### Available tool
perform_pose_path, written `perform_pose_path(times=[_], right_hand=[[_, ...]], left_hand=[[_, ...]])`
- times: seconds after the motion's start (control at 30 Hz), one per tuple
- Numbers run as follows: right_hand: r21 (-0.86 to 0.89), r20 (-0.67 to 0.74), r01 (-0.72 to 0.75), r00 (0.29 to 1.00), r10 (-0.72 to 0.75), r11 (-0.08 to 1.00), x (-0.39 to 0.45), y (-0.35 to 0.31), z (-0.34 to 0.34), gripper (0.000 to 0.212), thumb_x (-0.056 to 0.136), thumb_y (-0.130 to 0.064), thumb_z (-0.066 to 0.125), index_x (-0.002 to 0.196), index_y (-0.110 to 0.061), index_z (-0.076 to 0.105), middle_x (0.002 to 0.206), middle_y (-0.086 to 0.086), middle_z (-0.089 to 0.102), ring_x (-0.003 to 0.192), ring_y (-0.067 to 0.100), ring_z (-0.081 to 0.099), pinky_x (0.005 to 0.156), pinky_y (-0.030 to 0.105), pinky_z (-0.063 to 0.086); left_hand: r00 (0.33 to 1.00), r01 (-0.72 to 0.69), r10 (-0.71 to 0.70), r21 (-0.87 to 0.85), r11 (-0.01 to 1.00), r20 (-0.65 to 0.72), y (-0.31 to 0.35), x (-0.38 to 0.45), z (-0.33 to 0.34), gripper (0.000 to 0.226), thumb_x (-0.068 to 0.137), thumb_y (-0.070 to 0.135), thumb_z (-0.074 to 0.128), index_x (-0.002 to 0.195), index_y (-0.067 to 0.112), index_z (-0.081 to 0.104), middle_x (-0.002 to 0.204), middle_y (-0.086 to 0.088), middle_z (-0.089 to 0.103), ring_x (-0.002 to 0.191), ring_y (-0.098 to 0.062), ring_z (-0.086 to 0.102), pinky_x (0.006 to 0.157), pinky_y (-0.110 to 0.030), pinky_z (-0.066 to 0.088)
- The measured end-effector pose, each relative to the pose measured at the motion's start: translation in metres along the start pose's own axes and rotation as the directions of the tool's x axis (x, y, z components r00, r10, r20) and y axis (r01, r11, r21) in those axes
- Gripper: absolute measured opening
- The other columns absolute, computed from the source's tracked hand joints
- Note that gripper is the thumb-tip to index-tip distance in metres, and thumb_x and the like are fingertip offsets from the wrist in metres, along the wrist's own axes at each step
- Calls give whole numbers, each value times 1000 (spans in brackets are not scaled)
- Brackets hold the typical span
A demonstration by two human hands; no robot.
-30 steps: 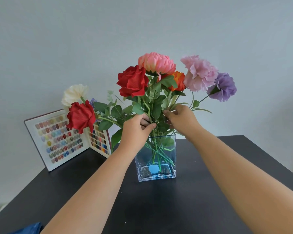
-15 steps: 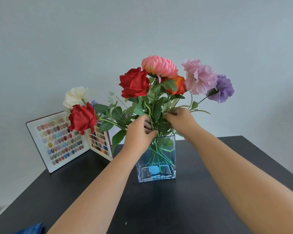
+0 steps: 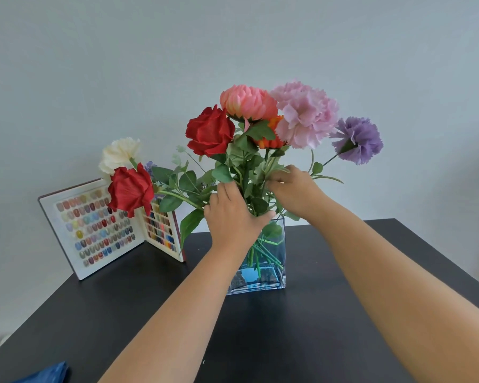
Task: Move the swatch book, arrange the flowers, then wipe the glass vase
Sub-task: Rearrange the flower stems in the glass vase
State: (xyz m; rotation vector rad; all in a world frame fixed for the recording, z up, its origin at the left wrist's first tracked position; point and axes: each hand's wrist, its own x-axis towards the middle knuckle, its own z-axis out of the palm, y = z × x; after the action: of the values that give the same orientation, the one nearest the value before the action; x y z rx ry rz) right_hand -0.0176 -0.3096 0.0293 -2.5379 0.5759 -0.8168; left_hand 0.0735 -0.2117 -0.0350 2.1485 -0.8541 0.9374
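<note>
Black table (image 3: 302,341), grey wall | vase (image 3: 271,272) mid-table, book (image 3: 94,230) propped back-left | left hand (image 3: 231,217) loosely cupping stems (image 3: 244,178), right hand (image 3: 293,189) pinching stems | risk: sideways tug tips vase, spills water

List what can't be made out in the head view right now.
- Left hand grip: fingers hidden behind its own back; closed on stems or not, unclear.
- Glass vase left side: covered by the left forearm.
- Blue cloth: cut off by the bottom edge.
- Swatch book: chips too small to read; red rose covers part.
</note>
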Motion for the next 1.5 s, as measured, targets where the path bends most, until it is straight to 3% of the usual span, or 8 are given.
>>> perform_pose_path(times=[0.13,0.33,0.47,0.57,0.77,0.93,1.23,1.5], right_hand=[[1,18,37,999,-37,999,-4,3,-2,24,96,-18,45,76,-15,58,72,-13,42,90,24,40,94,41,36],[297,-133,52,991,-12,953,-12,28,-5,24,93,-20,52,104,-24,73,81,-10,48,73,3,45,80,29,32],[601,-466,-51,789,401,798,-25,69,-1,34,85,-14,47,102,-34,68,79,-7,60,57,-1,52,54,13,41],[807,-172,-277,734,657,521,-22,94,6,35,85,-15,50,119,-16,58,89,1,62,69,11,55,62,24,43],[883,120,-313,870,478,349,10,92,4,69,88,-17,64,144,-17,24,110,15,66,89,25,61,81,34,51],[879,97,-263,916,390,398,22,77,2,80,82,0,68,142,-29,23,108,24,65,84,27,62,86,44,52],[758,-115,-114,946,302,642,24,57,2,24,94,-6,55,116,-13,56,74,9,69,64,22,64,67,32,60],[581,-57,-160,970,236,798,34,34,-1,21,90,-5,56,105,-19,55,76,13,73,56,20,64,64,37,61]], left_hand=[[1000,1,-1,18,1000,-21,-2,3,6,76,57,57,83,105,7,51,97,-6,61,88,-31,60,71,-40,38],[999,54,-54,-72,996,8,-8,6,6,64,71,56,75,106,7,54,97,-4,61,91,-29,59,73,-39,31],[996,88,-85,-104,991,37,-9,8,2,59,77,58,68,110,11,56,100,-1,62,97,-27,59,79,-40,32],[995,92,-86,-108,990,54,-9,9,0,57,79,59,66,111,13,56,104,0,63,101,-27,59,81,-41,32],[994,93,-87,-91,991,72,-10,11,0,60,78,64,65,110,15,56,104,0,63,100,-27,59,79,-41,30],[992,89,-82,-70,994,92,-13,12,-1,65,78,69,61,112,15,56,107,-1,63,101,-28,59,82,-43,34],[996,50,-47,-39,998,74,-14,14,-3,61,78,71,60,103,15,56,97,1,60,91,-25,59,73,-36,27],[998,40,-41,6,999,48,-13,14,-2,63,77,70,61,104,13,57,103,-3,60,98,-29,55,73,-37,26]])
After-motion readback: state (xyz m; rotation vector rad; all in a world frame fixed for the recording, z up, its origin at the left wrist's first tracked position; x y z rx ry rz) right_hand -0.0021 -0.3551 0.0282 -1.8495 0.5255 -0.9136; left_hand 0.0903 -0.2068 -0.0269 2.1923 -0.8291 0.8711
